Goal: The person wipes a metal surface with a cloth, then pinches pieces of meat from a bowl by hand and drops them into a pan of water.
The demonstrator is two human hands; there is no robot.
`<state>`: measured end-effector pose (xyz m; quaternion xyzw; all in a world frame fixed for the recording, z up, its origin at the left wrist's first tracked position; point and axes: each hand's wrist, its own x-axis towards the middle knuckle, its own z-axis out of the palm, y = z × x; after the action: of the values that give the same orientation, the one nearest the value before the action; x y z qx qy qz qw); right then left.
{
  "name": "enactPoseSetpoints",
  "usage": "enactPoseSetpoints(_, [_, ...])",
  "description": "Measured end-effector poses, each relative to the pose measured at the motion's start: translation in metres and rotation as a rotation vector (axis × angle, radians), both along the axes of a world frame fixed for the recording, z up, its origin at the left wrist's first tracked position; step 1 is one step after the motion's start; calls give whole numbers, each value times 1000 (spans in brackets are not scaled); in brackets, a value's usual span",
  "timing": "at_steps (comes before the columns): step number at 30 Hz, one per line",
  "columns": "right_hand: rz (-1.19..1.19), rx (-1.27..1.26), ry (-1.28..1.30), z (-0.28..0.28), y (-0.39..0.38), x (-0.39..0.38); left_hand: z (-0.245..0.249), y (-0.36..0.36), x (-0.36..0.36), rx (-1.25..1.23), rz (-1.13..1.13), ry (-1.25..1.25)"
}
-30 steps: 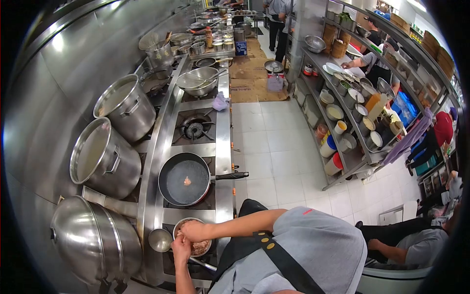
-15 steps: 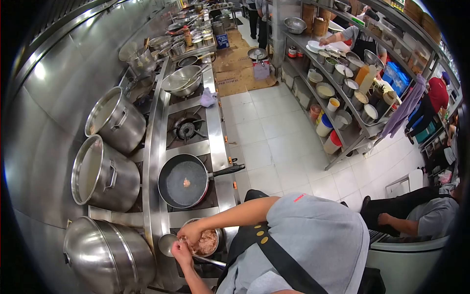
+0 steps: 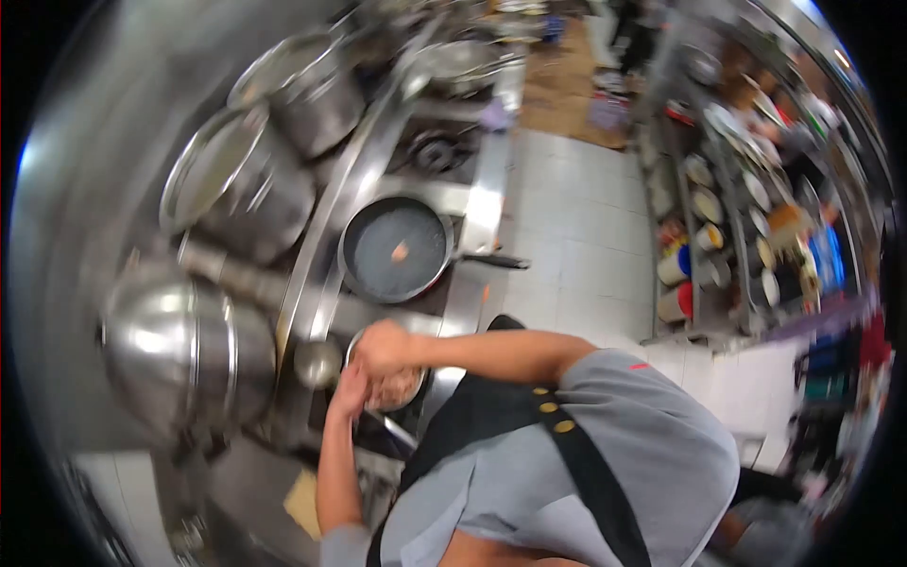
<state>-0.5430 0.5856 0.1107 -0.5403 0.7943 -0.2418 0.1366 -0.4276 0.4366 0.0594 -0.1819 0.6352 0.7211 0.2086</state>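
Note:
My right hand point(image 3: 383, 348) is closed above a metal bowl point(image 3: 422, 389) of pink minced meat point(image 3: 395, 387). Its fingers curl in against my left hand point(image 3: 350, 389), which is closed at the bowl's left side. What the fingers hold is hidden and blurred. Beside my left hand lies a ladle point(image 3: 317, 364) with a round metal cup, its handle running toward my body. Beyond the bowl, a dark frying pan point(image 3: 392, 274) sits on the stove, with one small pink lump point(image 3: 400, 251) in it.
Two tall steel pots point(image 3: 274, 213) and a large domed steel vessel point(image 3: 156, 350) line the wall side. The pan's handle point(image 3: 496, 261) juts over the stove edge. A bare burner point(image 3: 436, 153) lies farther along. Shelves with containers point(image 3: 709, 236) stand across the aisle.
My view has swung and blurred, so the stove appears shifted. My right hand has come from the meat in the bowl to meet my left hand.

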Motion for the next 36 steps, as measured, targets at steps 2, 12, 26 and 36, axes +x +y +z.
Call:
enactPoseSetpoints(2, [-36, -7, -25, 17, 11, 3, 24, 23, -2, -93, 47, 64])
enactPoseSetpoints(12, [-238, -322, 155, -43, -4, -5, -29, 32, -10, -578, 126, 348])
enactPoseSetpoints(26, [39, -236, -244, -36, -17, -28, -12, 37, -8, -221, 275, 472])
enactPoseSetpoints(36, [-48, -113, -44, -29, -10, -12, -13, 50, -4, -232, 385, 285])
